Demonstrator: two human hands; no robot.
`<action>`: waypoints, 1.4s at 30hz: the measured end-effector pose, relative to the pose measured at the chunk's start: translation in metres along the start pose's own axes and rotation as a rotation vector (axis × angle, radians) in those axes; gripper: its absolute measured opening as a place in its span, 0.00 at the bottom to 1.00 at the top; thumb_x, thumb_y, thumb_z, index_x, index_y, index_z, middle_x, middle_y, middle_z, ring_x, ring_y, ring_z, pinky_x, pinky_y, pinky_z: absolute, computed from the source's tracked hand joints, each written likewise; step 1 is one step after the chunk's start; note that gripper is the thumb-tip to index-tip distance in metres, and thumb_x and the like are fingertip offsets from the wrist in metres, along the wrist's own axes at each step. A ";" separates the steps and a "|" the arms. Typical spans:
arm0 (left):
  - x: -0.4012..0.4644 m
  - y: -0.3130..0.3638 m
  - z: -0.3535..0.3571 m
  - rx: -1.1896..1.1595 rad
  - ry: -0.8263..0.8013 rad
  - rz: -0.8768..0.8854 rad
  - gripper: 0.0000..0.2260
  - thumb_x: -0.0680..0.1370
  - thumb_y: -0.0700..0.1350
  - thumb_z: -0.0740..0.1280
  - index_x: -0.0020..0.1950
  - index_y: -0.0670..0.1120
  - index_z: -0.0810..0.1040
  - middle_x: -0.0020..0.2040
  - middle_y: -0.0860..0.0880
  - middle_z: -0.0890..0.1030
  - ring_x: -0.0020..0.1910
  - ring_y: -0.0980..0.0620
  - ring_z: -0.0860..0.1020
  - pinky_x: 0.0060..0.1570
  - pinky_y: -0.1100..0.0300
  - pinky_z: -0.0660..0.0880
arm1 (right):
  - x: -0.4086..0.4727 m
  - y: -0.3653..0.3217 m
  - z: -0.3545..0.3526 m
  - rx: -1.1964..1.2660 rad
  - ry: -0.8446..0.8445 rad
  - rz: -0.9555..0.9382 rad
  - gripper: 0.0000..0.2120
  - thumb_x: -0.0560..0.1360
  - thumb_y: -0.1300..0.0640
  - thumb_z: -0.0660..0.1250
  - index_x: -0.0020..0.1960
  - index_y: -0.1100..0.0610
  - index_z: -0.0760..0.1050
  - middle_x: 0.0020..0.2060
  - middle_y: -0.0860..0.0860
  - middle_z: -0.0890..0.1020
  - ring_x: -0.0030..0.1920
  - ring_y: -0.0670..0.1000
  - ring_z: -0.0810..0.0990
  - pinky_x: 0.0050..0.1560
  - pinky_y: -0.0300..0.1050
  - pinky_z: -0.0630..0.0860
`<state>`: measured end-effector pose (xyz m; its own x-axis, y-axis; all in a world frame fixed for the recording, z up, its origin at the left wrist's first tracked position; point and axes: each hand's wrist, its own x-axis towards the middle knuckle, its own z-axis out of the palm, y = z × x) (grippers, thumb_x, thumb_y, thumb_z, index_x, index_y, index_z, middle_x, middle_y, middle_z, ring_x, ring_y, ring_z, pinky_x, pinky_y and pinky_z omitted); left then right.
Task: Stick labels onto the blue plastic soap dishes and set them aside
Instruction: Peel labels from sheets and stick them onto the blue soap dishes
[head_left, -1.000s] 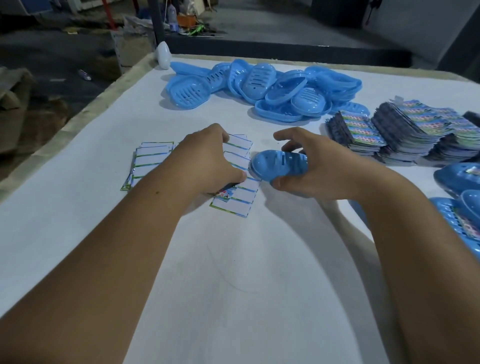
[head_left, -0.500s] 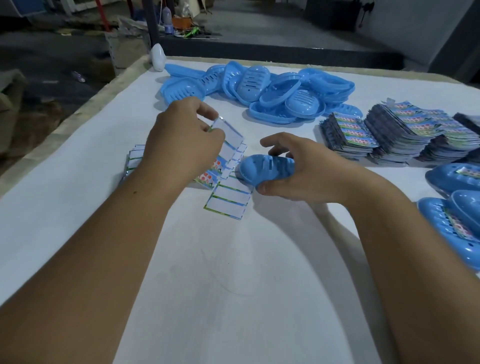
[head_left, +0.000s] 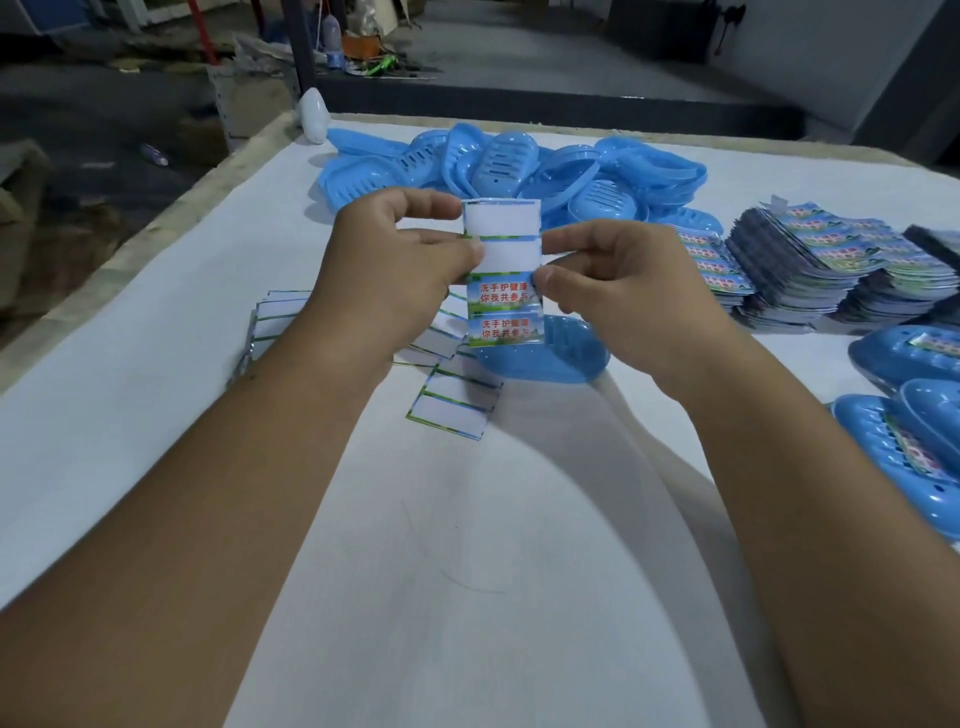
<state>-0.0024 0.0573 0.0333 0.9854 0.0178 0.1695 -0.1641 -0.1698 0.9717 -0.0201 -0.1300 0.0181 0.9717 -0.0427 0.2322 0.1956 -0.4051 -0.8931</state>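
Head view showed a white-covered counter (head_left: 156, 415) carrying a heap of blue oval plastic soap dishes (head_left: 519, 171) at the far side, stacks of printed label sheets (head_left: 831, 270) to the right, spent white backing strips (head_left: 452, 400) near the middle and labelled blue dishes (head_left: 909, 457) at the right edge. One blue plastic soap dish (head_left: 566, 358) lay on the counter just below the raised hands. Left hand (head_left: 395, 270) and right hand (head_left: 623, 286) each had their grip pinched on a half-used label strip (head_left: 504, 270), held upright above that dish.

White table (head_left: 156, 415) with soap dishes (head_left: 519, 171), label sheets (head_left: 810, 260)
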 end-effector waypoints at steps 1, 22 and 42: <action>0.000 0.000 0.000 0.019 0.000 0.000 0.11 0.75 0.41 0.75 0.54 0.52 0.79 0.37 0.57 0.86 0.37 0.61 0.84 0.36 0.65 0.76 | 0.001 0.001 -0.001 -0.002 0.024 0.006 0.08 0.77 0.59 0.74 0.53 0.48 0.80 0.34 0.42 0.86 0.33 0.39 0.79 0.41 0.39 0.77; -0.007 0.000 0.000 0.169 -0.098 0.053 0.12 0.76 0.44 0.74 0.53 0.57 0.75 0.39 0.58 0.86 0.40 0.59 0.84 0.34 0.61 0.79 | 0.004 0.004 0.003 -0.114 0.107 0.021 0.07 0.72 0.54 0.78 0.40 0.55 0.83 0.31 0.48 0.84 0.26 0.40 0.72 0.28 0.32 0.67; -0.014 -0.005 0.010 0.312 -0.102 0.217 0.10 0.75 0.42 0.73 0.51 0.53 0.76 0.37 0.56 0.86 0.41 0.60 0.84 0.52 0.52 0.81 | -0.010 -0.009 0.018 -0.291 0.083 -0.080 0.12 0.68 0.48 0.69 0.32 0.55 0.83 0.20 0.49 0.68 0.24 0.46 0.61 0.28 0.39 0.61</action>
<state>-0.0152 0.0477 0.0240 0.9312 -0.1473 0.3333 -0.3632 -0.4503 0.8157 -0.0290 -0.1099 0.0172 0.9384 -0.0697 0.3385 0.2131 -0.6545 -0.7254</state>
